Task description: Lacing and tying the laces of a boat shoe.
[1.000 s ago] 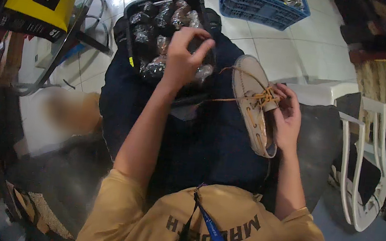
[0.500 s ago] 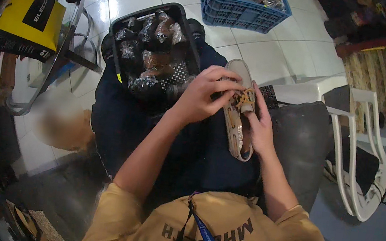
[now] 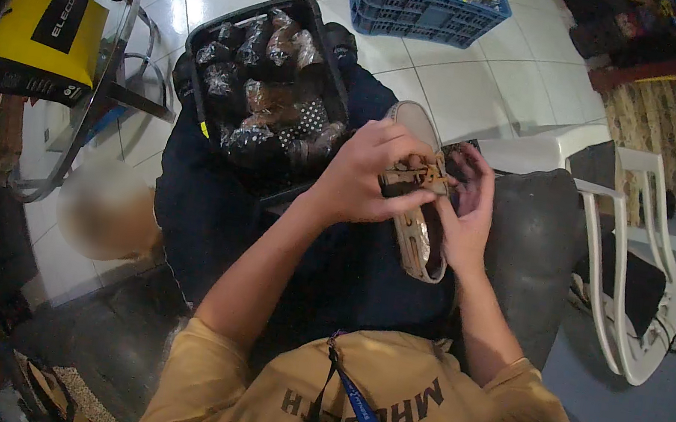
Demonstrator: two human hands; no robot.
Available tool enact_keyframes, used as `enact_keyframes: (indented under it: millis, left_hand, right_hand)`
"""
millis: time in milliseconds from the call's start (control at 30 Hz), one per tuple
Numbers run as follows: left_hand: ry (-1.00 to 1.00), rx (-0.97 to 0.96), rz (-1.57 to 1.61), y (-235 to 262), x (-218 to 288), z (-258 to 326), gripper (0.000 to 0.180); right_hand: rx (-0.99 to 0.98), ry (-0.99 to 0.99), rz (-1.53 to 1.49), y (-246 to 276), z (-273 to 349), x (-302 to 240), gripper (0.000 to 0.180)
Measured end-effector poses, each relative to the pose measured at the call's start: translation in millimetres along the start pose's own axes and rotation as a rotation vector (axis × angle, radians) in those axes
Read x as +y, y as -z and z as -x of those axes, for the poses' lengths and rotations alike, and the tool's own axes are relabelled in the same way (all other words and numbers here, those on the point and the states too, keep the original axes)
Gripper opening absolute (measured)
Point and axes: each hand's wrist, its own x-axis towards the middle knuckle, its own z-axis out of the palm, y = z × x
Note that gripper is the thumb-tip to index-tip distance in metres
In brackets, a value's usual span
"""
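Observation:
A beige-grey lace-up shoe (image 3: 416, 119) rests over my lap, toe pointing away from me and heel toward me. Orange-brown laces (image 3: 431, 175) cross its upper. My left hand (image 3: 363, 173) grips the shoe's left side, thumb and fingers closing in around the lacing. On the other side, my right hand (image 3: 466, 220) has its thumb at the laces and its fingers curled above them. Both thumbs nearly meet there. My fingers partly hide the laces. Something clear and shiny shows inside the shoe near the heel.
A black crate (image 3: 304, 9) of wrapped shoes sits by my left leg. Farther off is a blue crate (image 3: 423, 7) holding wrapped items. A white plastic chair (image 3: 651, 255) lies at right, beside a dark grey cushion (image 3: 527, 246). A yellow-and-black box (image 3: 48, 32) stands at left near a metal-framed chair (image 3: 126, 26).
My right hand's fingers have lifted from the shoe's right side and curled over the lacing. My left thumb has moved lower, toward the right thumb. The view has shifted slightly.

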Motion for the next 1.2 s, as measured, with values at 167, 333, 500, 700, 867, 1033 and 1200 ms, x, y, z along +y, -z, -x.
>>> enact_keyframes:
  millis: [167,333,500,700,867,1033,1200]
  left_hand:
    - [-0.002,-0.025,-0.02,-9.3,-7.1,2.1,0.029]
    - [-0.081,0.101,-0.019,-13.4,-11.0,4.3,0.029]
    - [-0.167,0.092,-0.06,-16.5,-12.7,3.5,0.031]
    - [-0.201,0.12,-0.117,-15.8,-11.4,4.0,0.033]
    - [-0.231,0.171,-0.149,-14.7,-10.6,5.3,0.033]
    - [-0.054,0.017,0.034,-5.4,-1.9,0.1,0.036]
    - [0.02,0.028,0.125,-7.5,-11.6,3.9,0.032]
  right_hand:
    - [-0.013,0.094,-0.073,-1.9,2.4,0.2,0.063]
    - [-0.095,0.192,-0.035,6.9,0.4,2.7,0.039]
    - [-0.04,0.095,0.018,3.6,-2.9,-8.7,0.019]
    - [0.01,0.117,0.052,0.2,-1.1,-4.3,0.012]
    - [0.039,0.134,0.079,-6.8,1.1,-7.5,0.011]
    - [0.042,0.034,-0.07,-1.7,-1.2,0.1,0.019]
    - [0.0,0.073,-0.14,-7.6,-4.2,-9.2,0.039]
